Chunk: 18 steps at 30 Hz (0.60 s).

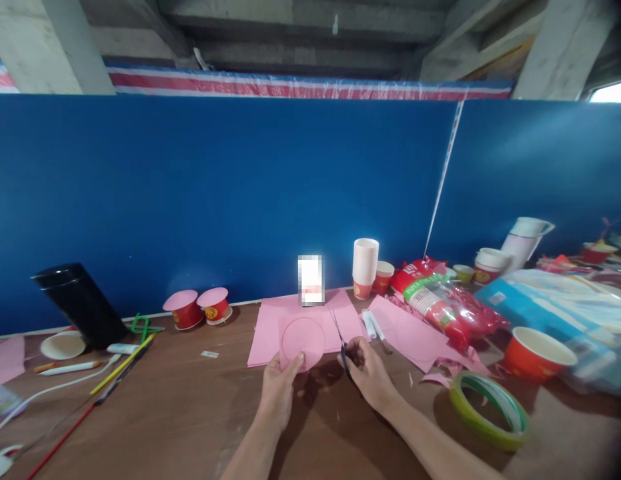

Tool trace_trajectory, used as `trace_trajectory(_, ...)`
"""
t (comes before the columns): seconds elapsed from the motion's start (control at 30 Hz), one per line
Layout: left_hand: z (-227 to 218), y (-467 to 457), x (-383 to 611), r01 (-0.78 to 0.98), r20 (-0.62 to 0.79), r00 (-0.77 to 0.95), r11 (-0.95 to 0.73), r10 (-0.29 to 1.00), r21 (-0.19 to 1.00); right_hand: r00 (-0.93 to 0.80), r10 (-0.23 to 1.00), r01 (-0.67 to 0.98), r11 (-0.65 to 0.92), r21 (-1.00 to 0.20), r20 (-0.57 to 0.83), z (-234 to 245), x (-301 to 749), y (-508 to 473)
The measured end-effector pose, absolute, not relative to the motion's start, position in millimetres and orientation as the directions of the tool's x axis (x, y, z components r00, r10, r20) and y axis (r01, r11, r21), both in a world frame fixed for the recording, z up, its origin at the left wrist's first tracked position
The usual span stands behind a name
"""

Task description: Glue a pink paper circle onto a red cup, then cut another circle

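Observation:
A roundish piece of pink paper (303,337) with a drawn circle on it is pinched at its lower edge by my left hand (283,383), the thumb lying on top. My right hand (367,373) grips dark-handled scissors (346,357), their thin blades pointing up and away. The blades are a short way right of the paper and do not touch it. Behind both hands lies a stack of pink paper sheets (267,330) on the brown table. Pink offcuts (437,379) are scattered to the right of my right hand.
Two red cups topped with pink discs (215,298) stand left of the stack. A black cylinder (77,303) leans further left. Stacked paper cups (365,263), a red plastic package (430,300), a red cup (537,357) and a tape roll (463,410) occupy the right side.

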<state>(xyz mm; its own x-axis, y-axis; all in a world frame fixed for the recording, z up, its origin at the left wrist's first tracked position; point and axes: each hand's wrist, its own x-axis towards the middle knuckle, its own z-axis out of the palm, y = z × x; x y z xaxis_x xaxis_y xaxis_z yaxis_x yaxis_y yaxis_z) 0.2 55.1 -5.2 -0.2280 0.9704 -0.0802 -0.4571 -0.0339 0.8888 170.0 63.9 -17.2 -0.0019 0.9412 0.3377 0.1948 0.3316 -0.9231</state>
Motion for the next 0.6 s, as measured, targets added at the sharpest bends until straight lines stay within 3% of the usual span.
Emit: trace_trajectory(0.6,-17.6,63.0,-1.1,-0.461,-0.115,-0.244,-0.011,0.963,0.887,-0.031,0.954,0.141,0.299,-0.944,0.298,-16.2,169.6,64.0)
